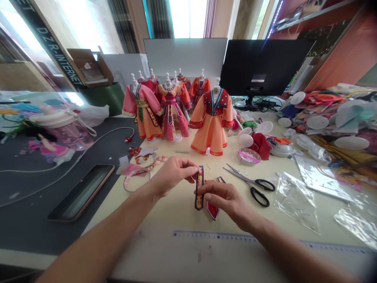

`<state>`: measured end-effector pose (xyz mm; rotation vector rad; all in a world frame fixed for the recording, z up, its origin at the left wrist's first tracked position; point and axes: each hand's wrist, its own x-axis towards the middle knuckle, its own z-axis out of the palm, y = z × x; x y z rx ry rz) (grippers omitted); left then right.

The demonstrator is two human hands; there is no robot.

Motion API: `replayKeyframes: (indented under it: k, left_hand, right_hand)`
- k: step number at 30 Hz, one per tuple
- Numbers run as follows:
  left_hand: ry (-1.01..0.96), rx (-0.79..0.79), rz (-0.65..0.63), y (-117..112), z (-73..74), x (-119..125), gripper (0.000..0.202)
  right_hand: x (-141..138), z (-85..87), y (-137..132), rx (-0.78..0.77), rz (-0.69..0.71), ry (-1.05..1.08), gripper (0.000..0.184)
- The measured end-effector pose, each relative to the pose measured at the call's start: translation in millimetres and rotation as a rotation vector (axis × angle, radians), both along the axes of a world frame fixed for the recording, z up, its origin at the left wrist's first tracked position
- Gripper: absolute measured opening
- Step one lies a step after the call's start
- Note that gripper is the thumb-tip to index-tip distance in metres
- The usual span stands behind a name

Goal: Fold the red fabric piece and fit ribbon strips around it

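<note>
A narrow strip of patterned trim [199,198], yellow and red with dark edges and a pointed lower end, stands out above the table. My left hand [176,173] pinches its upper end between thumb and fingers. Around the strip's middle, the fingers of my right hand [228,198] are closed on its edge. Partly hidden under my right hand is a red pointed cloth piece [212,211] edged with white beads. Another bit of dark-edged trim [220,179] shows just beyond my right knuckles. To the right lie scissors [250,182] with black handles, blades apart.
Several dressed doll forms [210,129] stand behind my hands. A ruler [218,236] lies along the near side. Left are a tape roll [126,182], fabric scraps [144,157] and a phone [82,192]. Clear plastic bags [297,200] and a small dish [249,157] lie right.
</note>
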<state>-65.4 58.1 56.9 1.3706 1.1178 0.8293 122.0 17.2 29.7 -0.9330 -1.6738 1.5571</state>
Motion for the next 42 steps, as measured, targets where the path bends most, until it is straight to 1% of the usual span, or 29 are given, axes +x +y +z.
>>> replayKeyframes:
  k: [3, 5, 7, 9, 13, 15, 17, 21, 22, 24, 25, 27, 30, 32, 33, 34, 36, 38, 39, 40, 42]
  left_hand:
    - [0.118, 0.037, 0.038, 7, -15.9, 0, 0.016]
    - [0.275, 0.126, 0.019, 10, -27.5, 1, 0.016]
    - [0.451, 0.211, -0.022, 11, -35.9, 3, 0.018]
    - [0.562, 0.254, -0.051, 9, -39.4, 6, 0.017]
    - [0.656, 0.294, -0.053, 4, -36.8, 11, 0.015]
    - [0.698, 0.314, -0.045, 3, -34.8, 11, 0.016]
    - [0.728, 0.325, -0.041, 2, -33.8, 11, 0.017]
    - [0.781, 0.346, -0.049, 2, -34.0, 11, 0.019]
    - [0.789, 0.351, -0.052, 1, -34.1, 11, 0.019]
    - [0.800, 0.354, -0.061, 1, -33.9, 11, 0.019]
    - [0.803, 0.355, -0.066, 1, -33.6, 11, 0.019]
    - [0.812, 0.370, -0.067, 2, -32.8, 10, 0.018]
    - [0.806, 0.435, -0.016, 5, -31.9, 9, 0.017]
    - [0.749, 0.477, 0.052, 7, -31.6, 8, 0.016]
    - [0.692, 0.484, 0.078, 8, -31.5, 7, 0.015]
    - [0.619, 0.475, 0.094, 8, -31.2, 7, 0.014]
    - [0.460, 0.428, 0.083, 7, -30.0, 7, 0.013]
    - [0.334, 0.375, 0.052, 4, -27.9, 10, 0.013]
    - [0.292, 0.355, 0.038, 1, -26.7, 11, 0.014]
    - [0.262, 0.342, 0.025, -1, -25.4, 13, 0.014]
    - [0.227, 0.323, 0.006, -5, -23.3, 17, 0.013]
  right_hand:
    - [-4, -5.0, -1, -0.143, -0.016, -0.003, 0.031]
    - [-6, -10.0, -1, -0.204, -0.007, -0.035, 0.032]
    - [-7, -14.2, -1, -0.226, 0.011, -0.092, 0.029]
    - [-8, -17.4, -1, -0.214, 0.034, -0.147, 0.026]
    - [-9, -22.0, -4, -0.118, 0.069, -0.216, 0.025]
    - [-8, -23.9, -5, -0.026, 0.087, -0.251, 0.027]
    - [-8, -24.9, -6, 0.112, 0.070, -0.332, 0.028]
    - [-8, -23.6, -8, 0.517, -0.044, -0.576, 0.027]
    - [-8, -23.0, -8, 0.622, -0.050, -0.612, 0.026]
    - [-9, -22.0, -9, 0.791, -0.004, -0.639, 0.023]
    - [-9, -21.9, -9, 0.848, 0.041, -0.644, 0.021]
    - [-11, -22.3, -9, 0.902, 0.137, -0.665, 0.018]
    - [-13, -24.2, -10, 0.919, 0.197, -0.704, 0.017]
    - [-12, -25.6, -9, 0.931, 0.192, -0.677, 0.018]
    - [-12, -26.2, -9, 0.936, 0.165, -0.645, 0.017]
    - [-11, -26.5, -8, 0.935, 0.116, -0.603, 0.017]
    - [-8, -26.0, -5, 0.875, -0.058, -0.502, 0.015]
    - [-5, -24.1, -2, 0.717, -0.269, -0.412, 0.011]
    - [-4, -22.6, 0, 0.622, -0.351, -0.378, 0.009]
    - [-3, -21.1, 2, 0.529, -0.409, -0.352, 0.007]
    - [-1, -18.2, 5, 0.390, -0.457, -0.315, 0.008]
